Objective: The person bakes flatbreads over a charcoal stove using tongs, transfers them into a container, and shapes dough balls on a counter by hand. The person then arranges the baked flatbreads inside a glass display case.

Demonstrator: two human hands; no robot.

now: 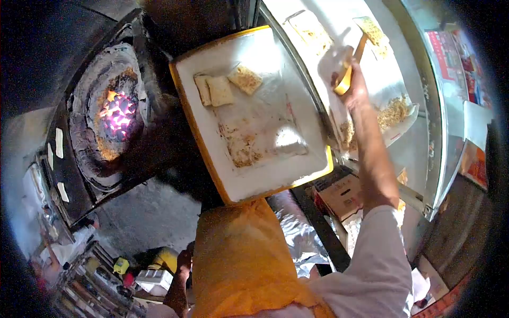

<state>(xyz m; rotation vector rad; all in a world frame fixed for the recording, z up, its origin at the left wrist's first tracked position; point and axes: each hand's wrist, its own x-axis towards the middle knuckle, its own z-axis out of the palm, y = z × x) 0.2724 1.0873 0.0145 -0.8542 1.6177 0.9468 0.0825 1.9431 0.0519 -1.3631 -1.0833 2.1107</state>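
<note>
My right hand (356, 87) is closed around yellow-brown tongs (344, 85) over a lit white shelf (344, 16). The tongs' brown arm reaches up to the edge of a browned flatbread (374, 34). Left of it on the shelf lies another flatbread (312, 33), and a heap of crumbs (393, 114) sits below my wrist. In front of me stands a white tray with a yellow rim (313, 177); several square flatbreads (220, 91) rest in its upper left, with brown crumbs lower down. My left hand (184, 259) hangs low beside my orange apron (244, 254), its fingers dark and mostly hidden.
At left, coals (119, 111) glow inside a round clay oven (87, 100). Pale strips (59, 143) lie on its dark ledge. A cardboard box (342, 196) stands below the shelf, and a glass panel edge (432, 122) bounds the right side. A person (50, 259) appears at lower left.
</note>
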